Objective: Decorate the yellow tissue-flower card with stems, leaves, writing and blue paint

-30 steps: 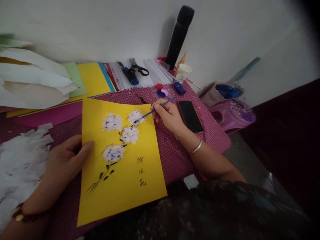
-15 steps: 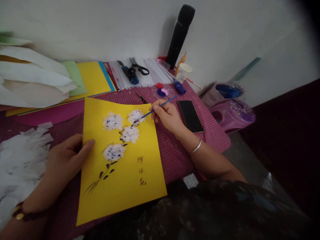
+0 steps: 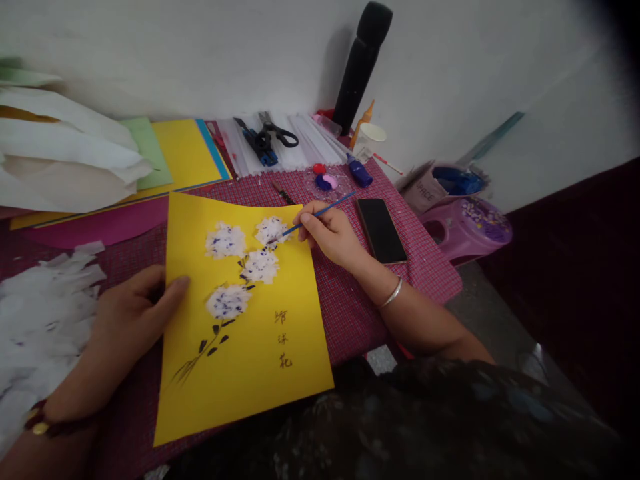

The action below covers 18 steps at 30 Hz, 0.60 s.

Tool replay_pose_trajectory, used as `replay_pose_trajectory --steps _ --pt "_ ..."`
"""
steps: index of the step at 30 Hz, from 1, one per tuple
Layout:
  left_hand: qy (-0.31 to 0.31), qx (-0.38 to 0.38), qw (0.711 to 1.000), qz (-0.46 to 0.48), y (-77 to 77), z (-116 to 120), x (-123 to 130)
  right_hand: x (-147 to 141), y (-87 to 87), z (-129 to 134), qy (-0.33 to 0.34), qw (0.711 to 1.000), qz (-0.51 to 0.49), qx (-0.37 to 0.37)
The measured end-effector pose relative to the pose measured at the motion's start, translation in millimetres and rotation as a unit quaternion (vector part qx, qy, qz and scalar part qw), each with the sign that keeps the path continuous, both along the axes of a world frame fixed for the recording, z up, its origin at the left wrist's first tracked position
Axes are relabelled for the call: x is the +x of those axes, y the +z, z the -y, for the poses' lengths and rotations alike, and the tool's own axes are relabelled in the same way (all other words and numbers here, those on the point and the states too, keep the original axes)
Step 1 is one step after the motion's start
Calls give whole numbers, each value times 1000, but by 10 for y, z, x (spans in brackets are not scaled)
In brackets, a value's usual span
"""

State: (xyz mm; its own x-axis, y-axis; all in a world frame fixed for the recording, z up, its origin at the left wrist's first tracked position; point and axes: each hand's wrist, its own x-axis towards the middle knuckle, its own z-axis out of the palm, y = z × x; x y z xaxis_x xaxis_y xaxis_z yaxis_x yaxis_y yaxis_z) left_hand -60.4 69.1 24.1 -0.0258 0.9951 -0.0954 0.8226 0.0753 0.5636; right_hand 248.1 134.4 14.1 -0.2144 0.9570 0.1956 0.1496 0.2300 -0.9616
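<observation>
A yellow sheet of paper [image 3: 240, 393] lies tilted on the checked tablecloth, overhanging its front edge. White paper blossoms dabbed with blue, painted dark leaves and stems, and handwritten characters [image 3: 283, 340] cover parts of it. My left hand [image 3: 140, 307] grips the sheet's left edge, thumb on top and fingers underneath. In my right hand [image 3: 333, 233] is a thin blue paintbrush [image 3: 320, 213], pinched between thumb and fingers. Its tip meets the lower part of the upper right blossom [image 3: 271, 230]; whether it touches is hard to tell.
White paper scraps [image 3: 45, 320] heap at the left, below coloured sheets [image 3: 185, 150]. Scissors [image 3: 275, 130] lie at the back. A paint palette [image 3: 325, 180], blue bottle [image 3: 359, 171], white cup [image 3: 373, 132] and phone [image 3: 381, 230] sit right. A purple stool [image 3: 470, 230] stands beyond the table.
The view has shifted very slightly. Both hands, the paintbrush and the yellow sheet keep nearly the same positions, with the brush tip still at the upper right blossom.
</observation>
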Motion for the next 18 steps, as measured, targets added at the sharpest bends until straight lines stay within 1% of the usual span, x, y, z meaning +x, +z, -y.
replay_pose_trajectory --steps 6,10,14,18 --pt "11 -3 1000 12 15 3 21 -13 -17 11 9 1000 -1 21" --pt "12 -16 1000 8 7 4 18 -13 -15 6 7 1000 9 12" --pt "12 -8 1000 3 19 3 27 -21 4 20 5 1000 25 1" --pt "4 -2 1000 -4 23 -4 21 -23 6 27 13 1000 20 12"
